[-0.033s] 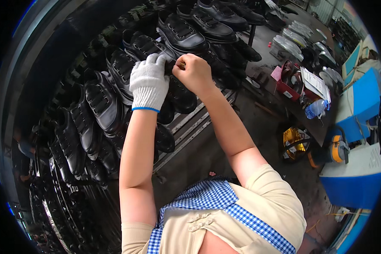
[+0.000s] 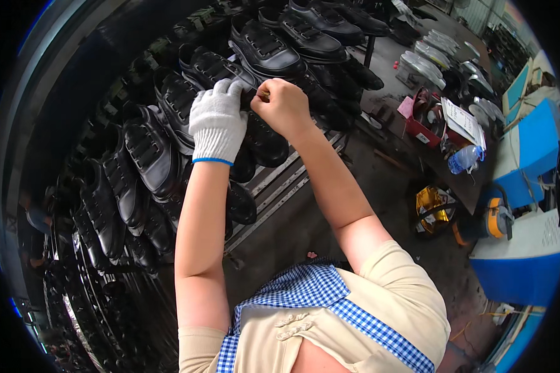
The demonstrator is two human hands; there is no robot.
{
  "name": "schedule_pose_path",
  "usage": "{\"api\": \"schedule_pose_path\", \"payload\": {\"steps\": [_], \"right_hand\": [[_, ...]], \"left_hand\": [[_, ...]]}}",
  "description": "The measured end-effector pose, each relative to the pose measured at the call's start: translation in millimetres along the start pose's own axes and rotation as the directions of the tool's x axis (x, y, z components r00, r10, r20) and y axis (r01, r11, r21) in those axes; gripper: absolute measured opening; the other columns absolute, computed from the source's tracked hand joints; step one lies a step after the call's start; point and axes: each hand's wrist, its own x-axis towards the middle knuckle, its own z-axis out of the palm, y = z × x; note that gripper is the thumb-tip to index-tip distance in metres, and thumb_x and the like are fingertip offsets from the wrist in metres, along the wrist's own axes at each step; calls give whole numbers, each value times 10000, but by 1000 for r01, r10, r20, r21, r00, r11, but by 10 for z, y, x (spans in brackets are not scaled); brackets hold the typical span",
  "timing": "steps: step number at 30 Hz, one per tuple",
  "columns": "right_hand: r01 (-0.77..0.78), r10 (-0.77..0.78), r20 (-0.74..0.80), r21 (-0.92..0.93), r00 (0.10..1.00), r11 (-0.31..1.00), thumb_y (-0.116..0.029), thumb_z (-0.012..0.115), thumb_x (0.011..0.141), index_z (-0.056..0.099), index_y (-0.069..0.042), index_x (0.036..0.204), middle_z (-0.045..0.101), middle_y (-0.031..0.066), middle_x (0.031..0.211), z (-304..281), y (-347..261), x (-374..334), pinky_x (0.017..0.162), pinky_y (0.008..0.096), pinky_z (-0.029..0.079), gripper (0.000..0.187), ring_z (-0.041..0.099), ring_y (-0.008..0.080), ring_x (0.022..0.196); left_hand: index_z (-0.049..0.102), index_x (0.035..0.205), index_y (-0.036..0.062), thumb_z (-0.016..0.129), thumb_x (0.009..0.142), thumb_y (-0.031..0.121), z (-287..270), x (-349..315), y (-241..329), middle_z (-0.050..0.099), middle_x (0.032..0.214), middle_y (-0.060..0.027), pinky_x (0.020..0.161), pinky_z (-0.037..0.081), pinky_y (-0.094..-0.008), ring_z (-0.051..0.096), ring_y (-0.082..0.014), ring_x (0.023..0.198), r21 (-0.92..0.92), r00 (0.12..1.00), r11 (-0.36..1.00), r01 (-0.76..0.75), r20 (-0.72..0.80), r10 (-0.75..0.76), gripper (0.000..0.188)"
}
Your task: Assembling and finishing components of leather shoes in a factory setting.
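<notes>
My left hand [image 2: 218,118], in a white knit glove with a blue cuff edge, curls its fingers over the front of a black shoe [image 2: 210,61] with dark straps or laces. Close on its right, my bare right hand [image 2: 281,105] is closed in a pinch by the shoe's toe. Whatever sits between its thumb and forefinger is too small to make out. Another black shoe [image 2: 266,48] stands just beyond my hands, and one more black shoe [image 2: 151,149] rests to the left of the glove. The lower part of the gripped shoe is hidden behind my hands.
Several black shoes fill the tiered rack, whose metal rails [image 2: 280,183] run below my hands. Rightward, a dark table carries clear plastic pieces [image 2: 424,67], a red box [image 2: 424,118], papers [image 2: 462,121] and a blue-tinted bottle [image 2: 465,160]. A black-and-orange vacuum-like machine [image 2: 496,217] stands beside blue-and-white cabinets [image 2: 510,273].
</notes>
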Motion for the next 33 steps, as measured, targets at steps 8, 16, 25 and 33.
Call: {"api": "schedule_pose_path", "payload": {"steps": [8,16,25,33], "right_hand": [[-10,20,-45,217,999,976,-171,689,691,633,-8,718,660,136,736,102,181,-24,620,382,512,174,658,314,700],[-8,51,-58,585,997,811,-119,698,801,664,4,834,635,58,737,79,295,-142,596,270,478,131,601,122,652],[147,-148,-62,-10,987,989,-163,673,764,647,-43,787,648,107,815,10,-7,-96,630,366,530,126,663,280,719],[124,-137,-124,-105,983,987,-154,669,702,611,-14,751,642,145,781,163,21,-13,637,393,532,158,653,318,698]], "left_hand": [[595,1204,144,738,723,221,8,0,28,597,1209,-51,903,495,-397,603,-285,1050,0,1000,1000,4,2,-4,508],[610,1167,119,713,743,207,12,-40,-23,603,1190,-57,946,469,-391,587,-283,1080,-34,1000,999,29,-12,-29,446],[625,1164,144,739,722,218,19,-28,-11,622,1168,-55,886,511,-394,618,-283,1023,8,1000,1000,24,-17,-24,463],[631,1154,152,741,726,211,62,-7,-21,623,1156,-50,874,515,-399,621,-282,1009,24,999,999,28,-27,-27,446]]}}
